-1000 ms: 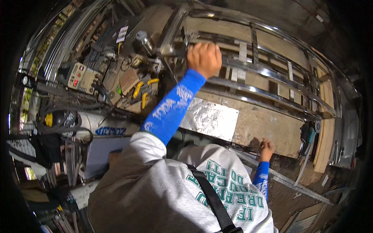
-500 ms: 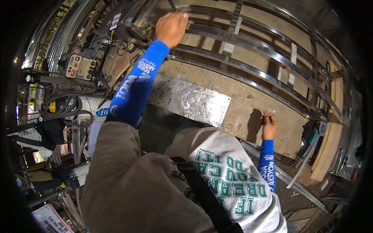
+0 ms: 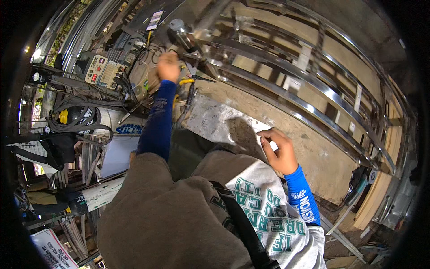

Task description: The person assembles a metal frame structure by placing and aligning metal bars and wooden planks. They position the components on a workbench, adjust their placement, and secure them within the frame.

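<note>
My left hand [image 3: 169, 67] is smeared by motion at the left end of the workbench [image 3: 309, 143]. Its fingers do not show clearly. Beside it lies a yellow-necked torch with a dark handle [image 3: 187, 81]. My right hand [image 3: 280, 150] is over the right end of a scuffed metal plate [image 3: 210, 114], thumb and fingers bent together. Whatever they pinch, if anything, is too small to name. Beyond both hands stands a frame of shiny square metal tubes [image 3: 286, 92], lying across the bench.
A welding machine with a control panel [image 3: 105, 71] stands at the left, with coiled cables around it. A gas cylinder [image 3: 101, 117] lies below it. An angle grinder [image 3: 360, 184] and wooden planks [image 3: 378, 188] are at the right. A dark bottle [image 3: 181, 33] stands behind my left hand.
My left hand has left the tube frame and come nearer and left, toward the torch. My right hand has moved left, over the plate's end. The view has shifted a little.
</note>
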`<control>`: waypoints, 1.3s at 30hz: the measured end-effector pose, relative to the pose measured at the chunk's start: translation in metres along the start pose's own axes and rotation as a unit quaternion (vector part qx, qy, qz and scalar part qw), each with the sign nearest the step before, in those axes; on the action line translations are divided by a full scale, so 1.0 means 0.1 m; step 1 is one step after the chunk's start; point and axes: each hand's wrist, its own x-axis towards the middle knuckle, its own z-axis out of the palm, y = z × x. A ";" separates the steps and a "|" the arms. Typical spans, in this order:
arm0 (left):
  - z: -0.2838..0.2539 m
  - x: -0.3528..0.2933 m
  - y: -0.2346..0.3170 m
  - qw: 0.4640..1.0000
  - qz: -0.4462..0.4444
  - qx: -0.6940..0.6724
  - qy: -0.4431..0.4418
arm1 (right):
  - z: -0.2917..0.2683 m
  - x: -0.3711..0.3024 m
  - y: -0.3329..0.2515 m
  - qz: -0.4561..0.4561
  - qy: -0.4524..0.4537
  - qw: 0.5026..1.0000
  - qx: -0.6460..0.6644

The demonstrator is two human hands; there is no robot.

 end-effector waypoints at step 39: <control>0.73 0.96 -1.18 0.733 0.218 0.218 -0.607 | 0.43 2.57 -0.99 0.088 -0.024 0.826 -0.556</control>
